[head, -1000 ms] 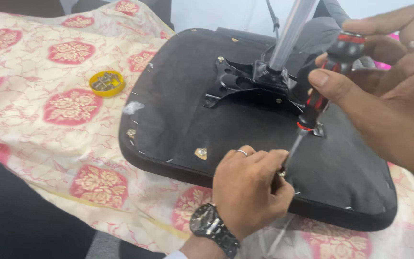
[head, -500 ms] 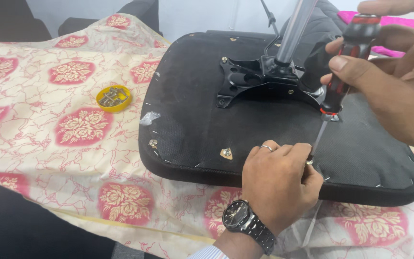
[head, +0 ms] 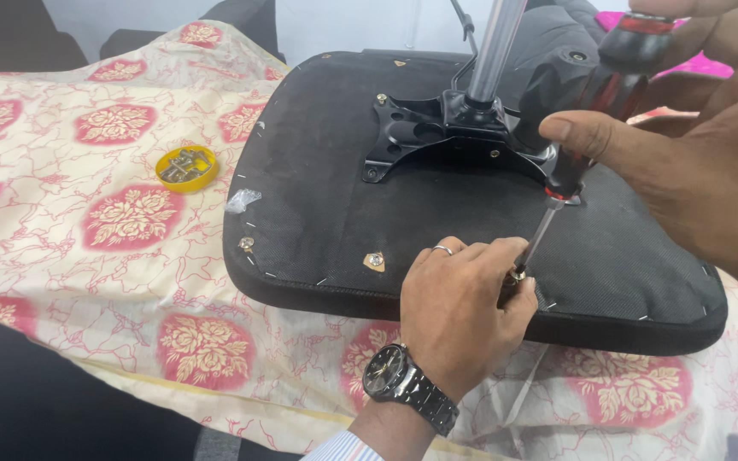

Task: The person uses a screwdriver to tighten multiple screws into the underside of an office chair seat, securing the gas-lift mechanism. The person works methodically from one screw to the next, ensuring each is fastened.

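Note:
A black chair seat (head: 343, 205) lies upside down on a patterned cloth (head: 87, 256). A black metal bracket (head: 420, 132) with a silver post (head: 493, 51) is fixed at its middle. My right hand (head: 702, 188) grips the black and red handle of a screwdriver (head: 595, 111). The shaft slants down to the seat's near edge. My left hand (head: 463, 316), with a ring and a wristwatch, pinches the screwdriver's tip there. Whatever sits under the tip is hidden by my fingers.
A yellow cap (head: 184, 167) holding several small metal parts rests on the cloth left of the seat. A gold-coloured fitting (head: 375, 261) shows on the seat near my left hand. Dark chairs stand beyond the table's far and near edges.
The view has shifted, so the seat and both hands sit further right and lower in the picture. Both hands keep their hold on the screwdriver at the same spot on the seat.

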